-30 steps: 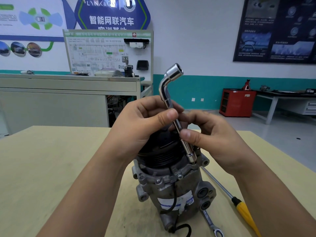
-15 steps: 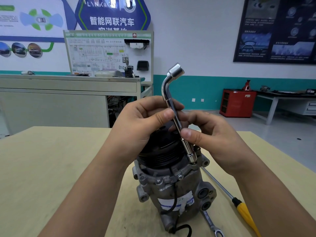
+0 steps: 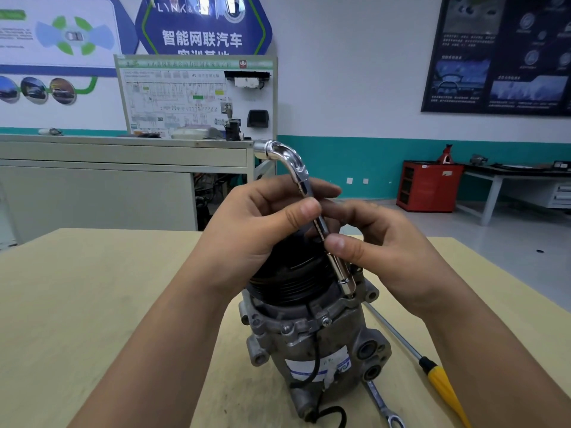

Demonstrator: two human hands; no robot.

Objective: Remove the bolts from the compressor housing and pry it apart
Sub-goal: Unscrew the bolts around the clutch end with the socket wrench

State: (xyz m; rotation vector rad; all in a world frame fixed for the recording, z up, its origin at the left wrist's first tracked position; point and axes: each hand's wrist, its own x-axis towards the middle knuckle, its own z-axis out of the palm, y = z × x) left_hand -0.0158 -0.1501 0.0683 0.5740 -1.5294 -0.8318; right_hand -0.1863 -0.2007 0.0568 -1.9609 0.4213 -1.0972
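Left hand (image 3: 256,230): thumb and curled fingers pinch the upper shaft of the L-shaped socket wrench (image 3: 292,160), just under its bend. Right hand (image 3: 386,251): thumb and forefinger pinch the same shaft lower down, other fingers curled behind it. The wrench is chrome and leans slightly, with its short arm pointing left. Its lower socket end sits on the top flange of the compressor (image 3: 324,341), at the right side; the bolt under it is hidden. The compressor stands upright on the table (image 3: 92,304), about midway along the near edge, with its black grooved pulley (image 3: 290,282) on top between the two hands. The grey cast housing carries a white-and-blue sticker (image 3: 321,366), print too small to read. A black cable (image 3: 315,356) runs down over the sticker. Right of the compressor lies a screwdriver (image 3: 441,387) with a yellow handle, set diagonally with the handle toward the near right corner. A combination wrench (image 3: 383,406) lies between it and the compressor base, ring end at the near edge. Beyond the table, a blue wall sign (image 3: 202,38) reads "LYNK&CO" (partly cut off) and "智能网联汽车". A wiring training board (image 3: 197,97) is marked "HV"; the rest is illegible. The text on the dark poster (image 3: 500,54) is unreadable. A red cabinet (image 3: 429,186) stands by the teal wall band.
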